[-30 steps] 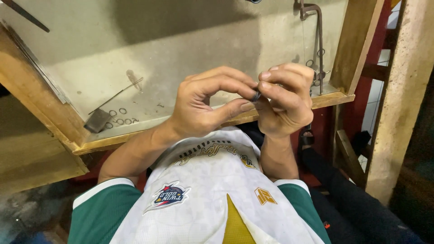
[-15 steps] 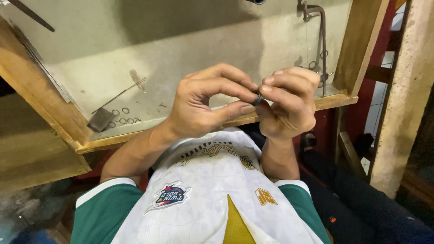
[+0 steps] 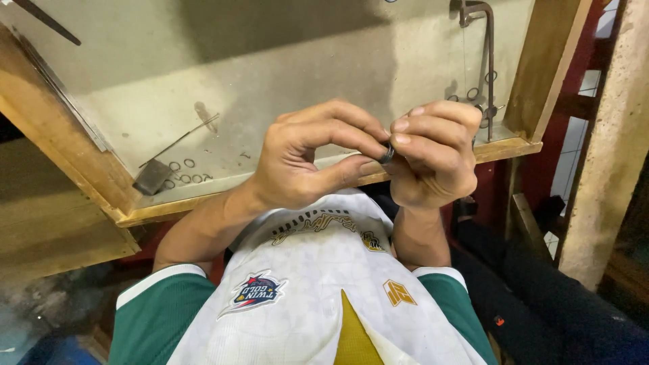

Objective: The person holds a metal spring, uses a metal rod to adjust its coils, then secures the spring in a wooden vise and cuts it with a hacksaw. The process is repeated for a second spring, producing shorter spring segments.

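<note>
Pale and dusty, the bench [image 3: 284,101] with its wooden rim [image 3: 203,206] lies behind two hands raised close to the chest. The left hand [image 3: 307,159] and right hand [image 3: 433,159] meet fingertip to fingertip, pinching a small dark metal ring [image 3: 387,154] between them; both sets of fingers [image 3: 368,138] are curled nearly closed around it, probably so the tiny piece stays steady and near the eyes. Beyond the right fingers, at the bench edge, an upright bent metal rod [image 3: 488,74] stands with a few rings near its foot. Well to the left of the left fingers lie more loose rings [image 3: 184,172] beside a small flat-headed tool [image 3: 154,176]. Below is a white and green jersey [image 3: 311,290].
</note>
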